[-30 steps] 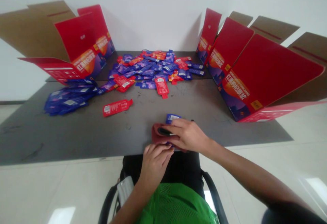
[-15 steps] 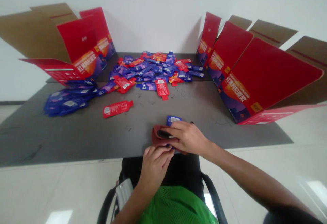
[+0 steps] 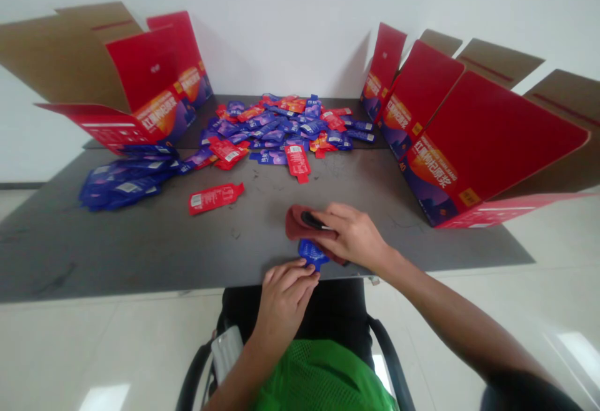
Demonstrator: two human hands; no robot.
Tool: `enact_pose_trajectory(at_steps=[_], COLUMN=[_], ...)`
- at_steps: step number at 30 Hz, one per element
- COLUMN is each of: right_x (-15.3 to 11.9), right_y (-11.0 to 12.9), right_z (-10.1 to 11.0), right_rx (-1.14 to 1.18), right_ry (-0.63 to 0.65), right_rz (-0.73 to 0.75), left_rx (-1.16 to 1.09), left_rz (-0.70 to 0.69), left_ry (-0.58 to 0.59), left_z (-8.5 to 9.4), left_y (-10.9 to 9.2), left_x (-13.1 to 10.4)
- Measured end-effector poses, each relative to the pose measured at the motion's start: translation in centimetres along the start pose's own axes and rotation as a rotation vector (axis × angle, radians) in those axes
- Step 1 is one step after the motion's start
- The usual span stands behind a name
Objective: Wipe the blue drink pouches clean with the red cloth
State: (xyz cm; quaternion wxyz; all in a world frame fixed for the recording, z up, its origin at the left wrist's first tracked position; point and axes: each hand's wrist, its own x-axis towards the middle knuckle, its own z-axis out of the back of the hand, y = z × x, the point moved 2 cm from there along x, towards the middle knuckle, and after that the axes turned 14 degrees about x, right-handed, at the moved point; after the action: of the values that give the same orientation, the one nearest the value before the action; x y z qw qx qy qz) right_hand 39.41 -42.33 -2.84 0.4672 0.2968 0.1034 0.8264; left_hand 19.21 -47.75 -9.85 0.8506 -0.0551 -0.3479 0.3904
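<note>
At the table's front edge, my left hand [image 3: 288, 289] has its fingers pressed together on the narrow end of a blue pouch [image 3: 310, 250], which lies flat. My right hand [image 3: 354, 231] grips a folded reddish-brown cloth [image 3: 296, 223], together with a black object [image 3: 312, 219] whose kind I cannot make out. The cloth covers the far part of the blue pouch. A single red pouch [image 3: 215, 198] lies on the table farther left, apart from both hands.
A mixed heap of blue and red pouches [image 3: 276, 127] lies at the back. Several blue pouches [image 3: 126, 183] are stacked at left, by an open red carton [image 3: 162, 111]. Open red cartons [image 3: 435, 167] stand at right on the grey table [image 3: 197, 252].
My right hand has moved the cloth away from me, up along the blue pouch, uncovering its near part. My left hand has stayed at the pouch's narrow end.
</note>
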Motion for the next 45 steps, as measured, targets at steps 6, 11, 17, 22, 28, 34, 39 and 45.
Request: enact_pose_trajectory(at_steps=[6,11,17,22,28,34,39,45], right_x=[-1.4,2.9,1.4,-0.6,-0.3,-0.5,-0.6,-0.6], right_y=[-0.5,-6.3,-7.1,-8.5,-10.4,-11.3,-11.7,-11.6], right_z=[-2.5,-0.4,2.9,3.2,2.9,2.8,2.9,2.9], right_rx=[0.101,-0.129,-0.14,-0.047,0.008,0.029,0.07,0.097], right_ry=[0.063,0.004,-0.315,-0.441,-0.484,-0.51,-0.545,-0.553], right_rz=[-0.009,-0.14,-0.228,-0.262,-0.314,-0.353,-0.372,-0.377], left_rx=[0.018,0.003,0.106,0.289,0.41,0.375,0.347,0.348], left_rz=[0.009,0.002,-0.04,-0.111,-0.235,-0.297,-0.319,-0.357], left_ry=[0.015,-0.004,0.134,0.241,0.237,0.192,0.152,0.123], left_z=[0.0,0.0,0.9,0.6,-0.6,-0.2,-0.2,0.4], left_y=[0.0,-0.1,-0.4,-1.0,-0.4,0.5,0.8,0.5], left_x=[0.0,0.1,0.9,1.9,1.9,1.6,1.6,1.4])
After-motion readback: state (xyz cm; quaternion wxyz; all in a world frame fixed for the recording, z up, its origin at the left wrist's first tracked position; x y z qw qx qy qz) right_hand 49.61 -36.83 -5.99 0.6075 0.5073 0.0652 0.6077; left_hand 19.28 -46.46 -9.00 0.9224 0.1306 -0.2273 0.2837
